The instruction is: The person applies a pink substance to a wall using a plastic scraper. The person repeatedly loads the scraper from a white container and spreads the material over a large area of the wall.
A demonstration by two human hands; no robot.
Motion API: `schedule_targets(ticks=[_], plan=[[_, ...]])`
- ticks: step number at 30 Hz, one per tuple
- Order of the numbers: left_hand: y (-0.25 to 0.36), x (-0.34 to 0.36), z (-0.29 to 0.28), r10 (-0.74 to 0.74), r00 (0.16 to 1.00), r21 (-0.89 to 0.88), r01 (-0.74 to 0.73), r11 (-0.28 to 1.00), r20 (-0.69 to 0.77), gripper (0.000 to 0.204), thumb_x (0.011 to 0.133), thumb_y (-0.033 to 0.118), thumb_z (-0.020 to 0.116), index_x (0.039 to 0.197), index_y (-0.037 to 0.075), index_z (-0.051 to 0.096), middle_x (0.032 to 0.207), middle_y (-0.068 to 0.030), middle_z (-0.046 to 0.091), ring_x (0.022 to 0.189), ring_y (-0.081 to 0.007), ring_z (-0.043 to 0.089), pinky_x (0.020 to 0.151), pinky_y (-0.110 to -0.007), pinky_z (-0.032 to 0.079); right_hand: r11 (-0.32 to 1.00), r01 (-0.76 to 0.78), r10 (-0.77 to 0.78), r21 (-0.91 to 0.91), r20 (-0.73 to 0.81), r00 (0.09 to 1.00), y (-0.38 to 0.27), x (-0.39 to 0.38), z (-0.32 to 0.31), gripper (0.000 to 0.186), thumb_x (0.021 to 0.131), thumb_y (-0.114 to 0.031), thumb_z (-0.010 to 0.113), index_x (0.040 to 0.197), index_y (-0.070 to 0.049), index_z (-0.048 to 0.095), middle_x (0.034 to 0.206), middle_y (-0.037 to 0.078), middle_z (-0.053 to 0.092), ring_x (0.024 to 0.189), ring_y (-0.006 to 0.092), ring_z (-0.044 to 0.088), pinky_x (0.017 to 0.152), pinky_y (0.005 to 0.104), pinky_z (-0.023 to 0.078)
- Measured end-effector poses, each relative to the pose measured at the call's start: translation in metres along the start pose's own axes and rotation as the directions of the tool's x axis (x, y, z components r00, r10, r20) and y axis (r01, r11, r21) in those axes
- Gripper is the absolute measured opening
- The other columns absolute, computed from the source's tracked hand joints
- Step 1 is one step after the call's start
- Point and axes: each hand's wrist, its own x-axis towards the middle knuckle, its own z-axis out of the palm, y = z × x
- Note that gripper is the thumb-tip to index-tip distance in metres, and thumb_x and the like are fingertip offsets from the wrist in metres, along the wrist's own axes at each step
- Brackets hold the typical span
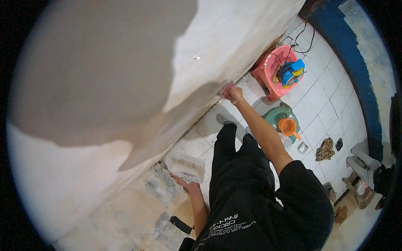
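Observation:
My right arm stretches forward, and my right hand point(236, 94) is closed on a reddish-pink tool point(227, 89) held against the lower part of the white wall point(217, 46). Motion or distance blurs this tool, so its exact kind cannot be told. At the lower left, my left hand point(186, 183) grips a white rectangular plastic tub point(186, 166) by its near side, close to the wall's base. The tub is tilted and has whitish smears on it. Part of my left hand's fingers is hidden behind the tub.
A pink plastic stool point(272, 77) carries a blue-and-yellow device point(292, 73) with black cords. Nearer stands a green tub point(276, 115) with an orange dipper point(287, 126). A brown cloth point(325, 149) lies on the white tiles point(320, 98). At right, another person's leg point(363, 161) shows.

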Motion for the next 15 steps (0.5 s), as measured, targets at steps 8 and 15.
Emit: schedule_targets(ticks=[8,15], plan=[[-0.012,-0.021,0.034,0.036,0.994,0.104,-0.025,0.994,-0.105,0.068,0.089,0.056,0.043,0.137,0.009,0.037,0.142,-0.0103,0.036,0.124,-0.0309,0.040,0.104,-0.045,0.033,0.866,0.484,-0.400,-0.127,0.407,0.821,-0.028,-0.068,-0.001,0.008,0.079,0.000,0.058,0.079,0.007,0.056,0.077,0.014,0.059,0.066,0.0257,0.061,0.060,0.0451,0.054],[-0.024,-0.029,0.055,-0.015,0.960,0.061,0.033,0.998,-0.279,0.064,0.090,0.055,0.042,0.135,0.011,0.040,0.138,-0.0090,0.042,0.122,-0.0298,0.042,0.102,-0.043,0.035,0.973,0.194,-0.167,-0.121,0.206,0.964,-0.002,-0.077,-0.002,0.007,0.076,0.001,0.058,0.079,0.008,0.059,0.078,0.017,0.061,0.066,0.0267,0.063,0.061,0.0420,0.054]])
